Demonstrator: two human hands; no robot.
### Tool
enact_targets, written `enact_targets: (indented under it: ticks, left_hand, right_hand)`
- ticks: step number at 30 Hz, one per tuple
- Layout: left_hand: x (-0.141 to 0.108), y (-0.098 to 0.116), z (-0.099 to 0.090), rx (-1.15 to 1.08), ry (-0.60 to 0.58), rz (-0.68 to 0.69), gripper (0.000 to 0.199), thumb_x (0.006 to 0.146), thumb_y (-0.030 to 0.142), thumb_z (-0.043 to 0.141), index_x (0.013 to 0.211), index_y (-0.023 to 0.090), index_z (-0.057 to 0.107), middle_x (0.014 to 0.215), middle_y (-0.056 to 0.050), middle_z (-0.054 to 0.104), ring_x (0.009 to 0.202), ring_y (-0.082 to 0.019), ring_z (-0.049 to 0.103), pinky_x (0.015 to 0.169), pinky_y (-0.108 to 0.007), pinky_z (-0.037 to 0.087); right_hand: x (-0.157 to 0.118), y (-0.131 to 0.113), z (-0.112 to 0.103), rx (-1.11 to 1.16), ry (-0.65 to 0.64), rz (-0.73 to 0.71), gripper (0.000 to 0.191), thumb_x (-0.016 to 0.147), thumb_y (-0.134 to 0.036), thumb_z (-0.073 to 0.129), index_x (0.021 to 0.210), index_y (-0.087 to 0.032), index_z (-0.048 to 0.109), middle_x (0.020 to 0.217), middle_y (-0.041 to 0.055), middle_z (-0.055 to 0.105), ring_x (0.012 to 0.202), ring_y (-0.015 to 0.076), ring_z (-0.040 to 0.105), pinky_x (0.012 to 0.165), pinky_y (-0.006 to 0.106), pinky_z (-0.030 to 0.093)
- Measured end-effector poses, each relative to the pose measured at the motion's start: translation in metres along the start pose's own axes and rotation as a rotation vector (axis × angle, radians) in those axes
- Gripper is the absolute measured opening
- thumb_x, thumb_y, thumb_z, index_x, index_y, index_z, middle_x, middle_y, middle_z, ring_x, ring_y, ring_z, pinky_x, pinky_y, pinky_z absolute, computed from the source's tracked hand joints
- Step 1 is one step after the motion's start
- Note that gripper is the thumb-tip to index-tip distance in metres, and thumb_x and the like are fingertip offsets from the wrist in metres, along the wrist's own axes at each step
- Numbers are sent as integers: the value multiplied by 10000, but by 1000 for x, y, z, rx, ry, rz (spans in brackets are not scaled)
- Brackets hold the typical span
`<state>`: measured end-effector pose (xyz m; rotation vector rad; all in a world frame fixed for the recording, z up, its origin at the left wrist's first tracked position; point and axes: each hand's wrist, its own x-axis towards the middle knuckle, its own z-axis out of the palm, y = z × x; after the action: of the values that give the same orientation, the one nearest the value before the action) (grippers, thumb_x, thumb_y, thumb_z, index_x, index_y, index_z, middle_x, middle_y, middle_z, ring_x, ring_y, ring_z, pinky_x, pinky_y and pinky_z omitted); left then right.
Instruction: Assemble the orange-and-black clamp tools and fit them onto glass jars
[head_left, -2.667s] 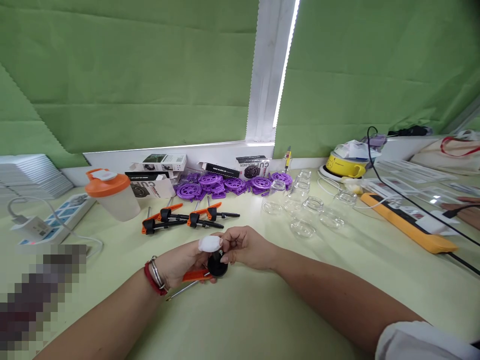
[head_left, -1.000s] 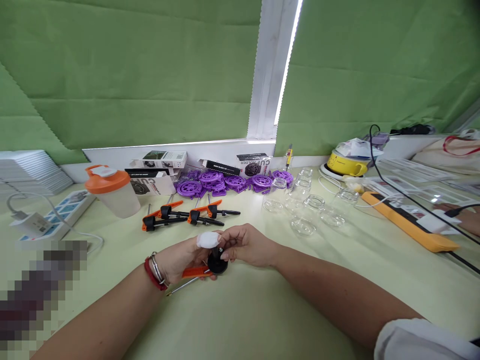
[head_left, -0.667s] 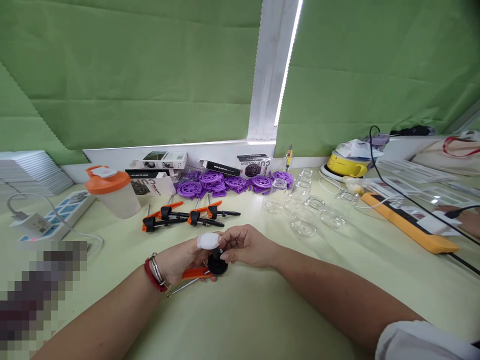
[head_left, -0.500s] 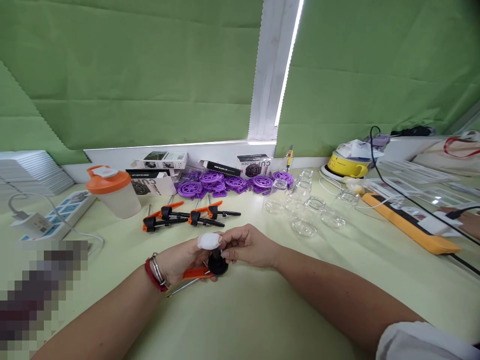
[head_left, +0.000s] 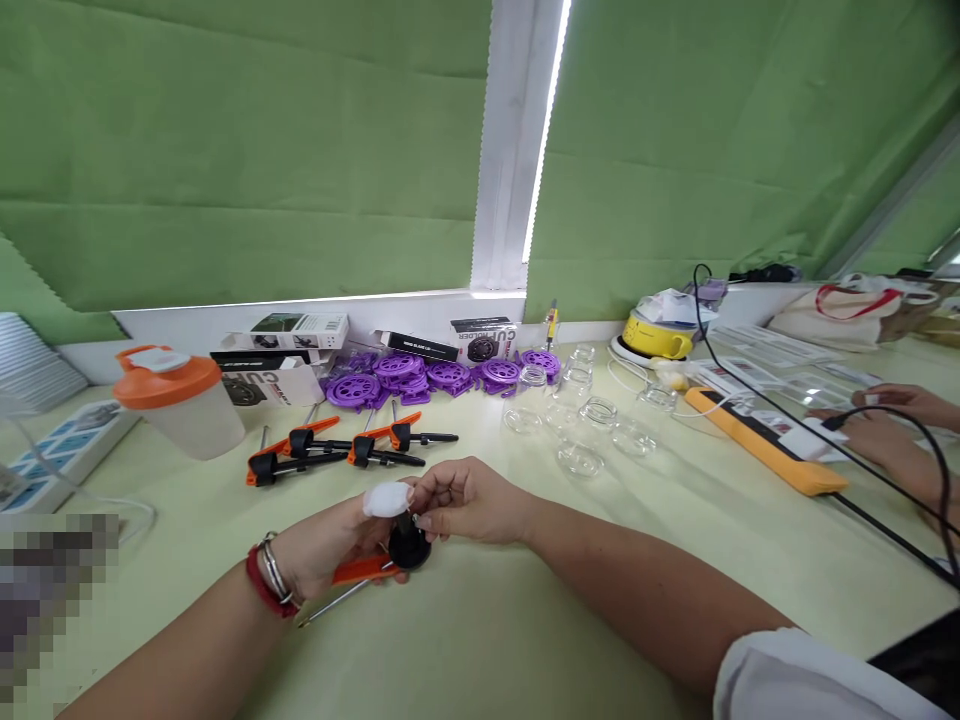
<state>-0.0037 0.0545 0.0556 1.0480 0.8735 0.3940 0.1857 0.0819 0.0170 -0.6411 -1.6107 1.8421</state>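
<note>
My left hand (head_left: 334, 550), with a white wrapping on its thumb, is closed round an orange-and-black lever part (head_left: 409, 546). The part's round black end faces up and its orange arm lies across my palm. A thin metal rod (head_left: 341, 603) sticks out below that hand toward the lower left. The fingertips of my right hand (head_left: 476, 500) pinch at the dark post on the round end. What lies between those fingertips is too small to make out. Several similar orange-and-black lever parts (head_left: 367, 450) lie on the table just beyond my hands.
Behind are purple wheel-like pieces (head_left: 401, 370), cup holder boxes (head_left: 277, 385) and clear glass-like vessels (head_left: 598, 412). A shaker bottle (head_left: 191, 425) and power strip (head_left: 67, 455) stand left. To the right are a yellow pot (head_left: 656, 338), an orange power strip (head_left: 765, 445) and another person's hands (head_left: 892, 430).
The view has shifted right, so the table's things appear further left and more of the other person's hands shows. My hands keep the same grip on the lever part.
</note>
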Motion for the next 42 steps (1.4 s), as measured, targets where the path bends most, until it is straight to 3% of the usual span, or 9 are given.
enact_targets:
  ticks: [5, 14, 21, 30, 42]
  left_hand:
    - [-1, 3, 3, -2, -16, 13, 502, 662, 585, 623, 983, 205, 558, 929, -59, 642, 706, -174, 567, 617, -294, 435]
    - [0, 4, 5, -24, -95, 66, 502, 721, 569, 577, 1065, 205, 553, 974, -85, 635, 834, -207, 557, 672, -318, 461]
    - [1, 2, 3, -18, -75, 48, 442, 765, 543, 537, 1065, 219, 555, 931, -68, 636, 816, -190, 559, 678, -313, 468]
    - [2, 0, -1, 11, -90, 49, 440, 786, 583, 481, 992, 204, 566, 996, -104, 649, 871, -226, 572, 704, -339, 475]
    - [0, -1, -1, 19, -95, 68, 382, 788, 537, 497, 959, 203, 570, 960, -80, 629, 851, -211, 557, 697, -326, 470]
  right_hand:
    - [-3, -4, 1, 25, 1, 14, 265, 644, -277, 782, 785, -134, 609, 747, -7, 617, 590, 74, 578, 618, 239, 492]
    - [-3, -3, 3, 69, 21, 51, 259, 647, -288, 757, 800, -125, 625, 710, 11, 626, 590, 108, 611, 481, 207, 474]
    - [-4, -8, 9, 57, 104, 127, 198, 635, -230, 727, 770, -131, 621, 588, -26, 586, 515, 83, 561, 392, 163, 351]
    - [-3, -8, 12, 82, 124, 96, 129, 617, -204, 712, 714, -130, 669, 526, -16, 609, 464, 86, 527, 443, 214, 401]
    - [-1, -6, 8, 100, 76, 95, 184, 627, -247, 745, 752, -119, 704, 541, -9, 626, 486, 93, 557, 533, 253, 468]
